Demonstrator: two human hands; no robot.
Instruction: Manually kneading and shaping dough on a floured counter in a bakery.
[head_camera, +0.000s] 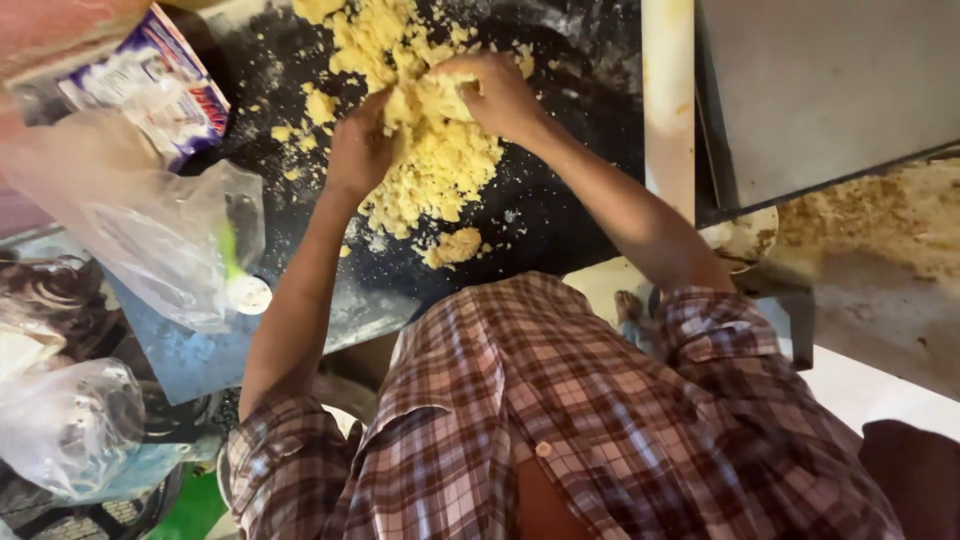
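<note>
kneading crumbly yellow dough (430, 150) mid-slab (560, 200), left hand (358, 150) pressing, grip unclear, right hand (497, 95) clenching a clump; next likely gathering crumbs from the slab's near edge

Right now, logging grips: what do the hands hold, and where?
Both hands, left hand and right hand, press into the yellow crumbly dough, gripping clumps at the pile's top.

A single head-worn camera looks steeply down and forward over the wearer's plaid shirt (560, 420) (it fills the 6 o'clock half of the frame). It sits close, an arm's reach from the black work surface (540, 215) toward 12 o'clock. No second view overlaps it.
</note>
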